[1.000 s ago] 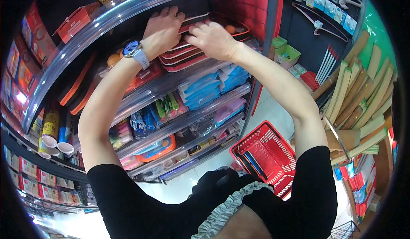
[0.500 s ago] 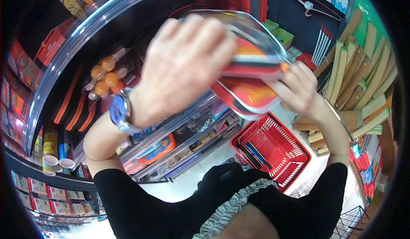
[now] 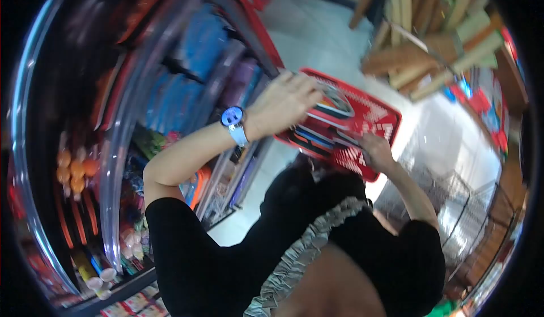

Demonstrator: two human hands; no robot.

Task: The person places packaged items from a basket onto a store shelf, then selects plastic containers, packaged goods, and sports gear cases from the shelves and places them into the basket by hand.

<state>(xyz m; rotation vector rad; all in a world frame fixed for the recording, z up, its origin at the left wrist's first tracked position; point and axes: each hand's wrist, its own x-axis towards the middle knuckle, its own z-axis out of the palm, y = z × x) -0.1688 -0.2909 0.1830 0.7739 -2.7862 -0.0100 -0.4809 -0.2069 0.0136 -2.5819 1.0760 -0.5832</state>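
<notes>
My left hand (image 3: 286, 103), with a watch on its wrist, reaches over the red shopping basket (image 3: 387, 108). Its fingers are curled on the edge of a red, clear-fronted package (image 3: 335, 101), which is tilted in the basket opening. Low in the basket lie dark flat items with blue and orange edges (image 3: 313, 138), partly covered by the package. My right hand (image 3: 377, 151) is at the basket's right side, near the package's lower end. Blur hides its fingertips and whether they grip anything.
Shelves with blue packs (image 3: 198, 45) and clear front rails stand on the left. Orange balls (image 3: 76, 169) hang in packs there. Curved wooden pieces (image 3: 419, 56) are stacked at the upper right. A black wire rack (image 3: 473, 220) stands at the lower right.
Both hands have moved down from in front of the shelf to the basket, bringing the red package into it. The view has turned, and the basket now appears higher in it.
</notes>
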